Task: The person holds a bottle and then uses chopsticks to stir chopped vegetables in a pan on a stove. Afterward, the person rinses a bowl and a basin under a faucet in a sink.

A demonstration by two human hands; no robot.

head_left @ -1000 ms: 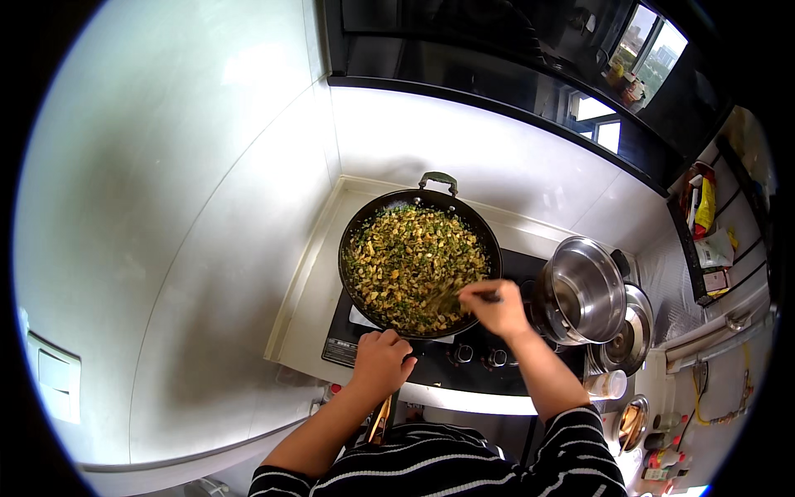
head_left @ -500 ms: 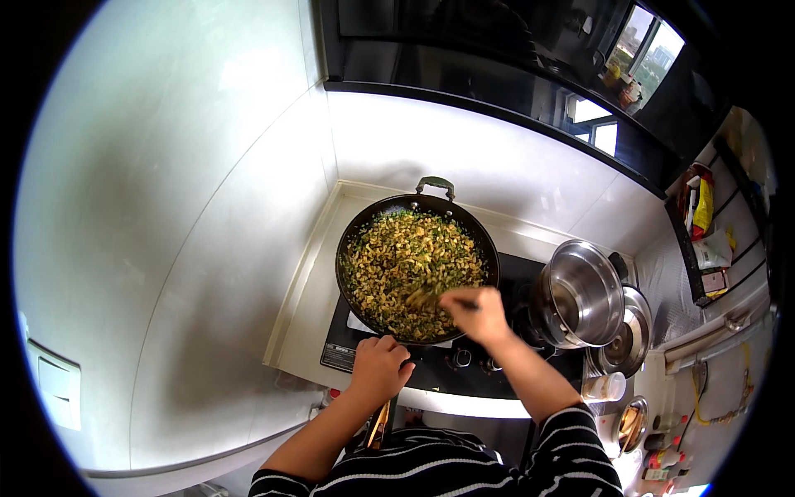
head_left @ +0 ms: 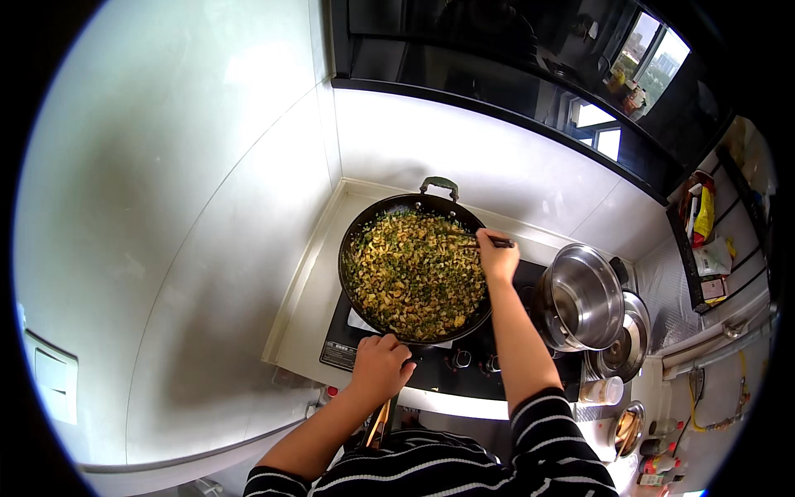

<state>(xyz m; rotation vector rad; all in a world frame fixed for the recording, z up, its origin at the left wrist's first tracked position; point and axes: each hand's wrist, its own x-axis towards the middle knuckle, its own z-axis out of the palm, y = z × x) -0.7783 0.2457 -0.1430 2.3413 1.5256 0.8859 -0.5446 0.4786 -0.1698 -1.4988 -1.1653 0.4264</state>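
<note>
A large black wok (head_left: pixel 399 204) holds a chopped mixture (head_left: pixel 414 277) of pale-yellow, brown and dark-green bits. My left hand (head_left: pixel 381 366) is wrapped round the wok's long handle (head_left: pixel 383 422) at the near rim, partly hiding it. At the wok's far-right side, my right hand (head_left: pixel 498 258) grips dark chopsticks (head_left: pixel 503 243). Their thin ends reach left into the mixture, and their thick ends jut out past my fingers. A loop handle (head_left: pixel 440 185) stands up from the far rim.
Under the wok lies a black glass stove (head_left: pixel 431 377) with knobs (head_left: pixel 461 359) in front. A steel pot (head_left: pixel 584 298) stands close on the right, a lid (head_left: pixel 621 348) beside it. A clear jar (head_left: pixel 602 391) sits nearer. White walls rise left and behind; a black cabinet (head_left: pixel 497 99) hangs above.
My right hand with the chopsticks has moved from the wok's near right to its far-right rim. The mixture's surface has shifted. My left hand stays on the handle.
</note>
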